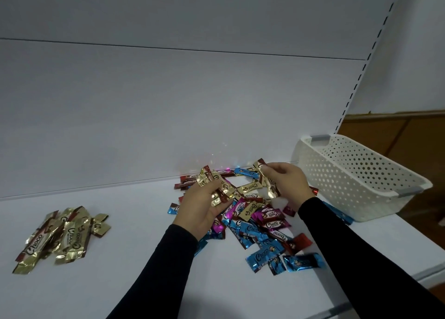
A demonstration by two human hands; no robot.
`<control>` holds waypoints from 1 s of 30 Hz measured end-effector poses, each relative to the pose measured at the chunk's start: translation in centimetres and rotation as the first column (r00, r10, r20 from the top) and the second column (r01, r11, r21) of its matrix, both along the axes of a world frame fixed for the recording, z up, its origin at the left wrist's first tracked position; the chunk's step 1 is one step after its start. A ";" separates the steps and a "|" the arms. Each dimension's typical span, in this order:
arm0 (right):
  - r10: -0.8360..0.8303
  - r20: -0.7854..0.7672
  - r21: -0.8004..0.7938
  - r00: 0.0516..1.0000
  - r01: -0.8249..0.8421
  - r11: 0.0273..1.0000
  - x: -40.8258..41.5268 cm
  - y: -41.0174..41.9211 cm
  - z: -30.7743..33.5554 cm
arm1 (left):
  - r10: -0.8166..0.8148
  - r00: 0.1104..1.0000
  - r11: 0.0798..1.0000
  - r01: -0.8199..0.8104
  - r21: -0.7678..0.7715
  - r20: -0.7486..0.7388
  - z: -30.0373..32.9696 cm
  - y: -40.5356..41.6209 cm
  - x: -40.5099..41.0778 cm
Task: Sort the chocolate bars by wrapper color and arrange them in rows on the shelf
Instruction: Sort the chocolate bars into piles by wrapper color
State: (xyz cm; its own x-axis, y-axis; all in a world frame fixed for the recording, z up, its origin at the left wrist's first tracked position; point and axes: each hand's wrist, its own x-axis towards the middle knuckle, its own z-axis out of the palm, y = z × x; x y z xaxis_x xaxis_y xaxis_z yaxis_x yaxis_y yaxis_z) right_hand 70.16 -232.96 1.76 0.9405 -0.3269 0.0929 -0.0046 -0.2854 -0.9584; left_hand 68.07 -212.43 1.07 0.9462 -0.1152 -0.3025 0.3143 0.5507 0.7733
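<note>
Your left hand (204,204) is gripping bunch of gold bars (218,186) above mixed pile (260,222). Your right hand (287,182) is pinching single gold bar (269,182), hanging upright. Mixed pile is lying on white shelf (144,258), just beside white basket (361,174). Sorted gold heap (60,236) is sitting well apart at left.

A pale back panel (168,101) rises behind, crossed by one thin seam. At right a slotted upright (368,60) leans away — beyond it, brown wooden cabinets (385,135) under a plain wall.
</note>
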 end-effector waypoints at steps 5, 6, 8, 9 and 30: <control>0.230 -0.080 0.390 0.970 -0.182 0.903 -1.4 1.5 0.6 | -0.066 0.998 0.998 0.066 0.018 0.019 0.3 -0.5 -0.6; 0.280 -0.080 0.411 0.957 -0.224 0.884 -1.7 2.1 0.5 | -0.077 0.997 0.997 0.076 0.020 0.028 0.3 -0.6 -0.6; 0.339 -0.072 0.378 0.938 -0.289 0.880 -2.2 3.3 0.3 | -0.093 0.994 0.995 0.091 0.031 0.058 0.4 -0.7 -0.7; 0.343 -0.062 0.335 0.937 -0.304 0.892 -2.4 3.9 0.3 | -0.097 0.993 0.995 0.095 0.036 0.074 0.5 -0.7 -0.8; 0.229 -0.058 0.310 0.972 -0.201 0.929 -2.1 5.6 0.6 | -0.131 0.988 0.980 0.116 0.163 0.085 0.4 -0.7 -1.2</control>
State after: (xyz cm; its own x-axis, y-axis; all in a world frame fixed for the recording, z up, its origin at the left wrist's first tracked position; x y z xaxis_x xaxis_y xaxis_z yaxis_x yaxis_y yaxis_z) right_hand 68.10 -227.32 2.40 0.9910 -0.1153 -0.0679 -0.0670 0.0117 -0.9977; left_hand 66.87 -213.13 1.50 0.9529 -0.1910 -0.2354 0.2930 0.3815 0.8767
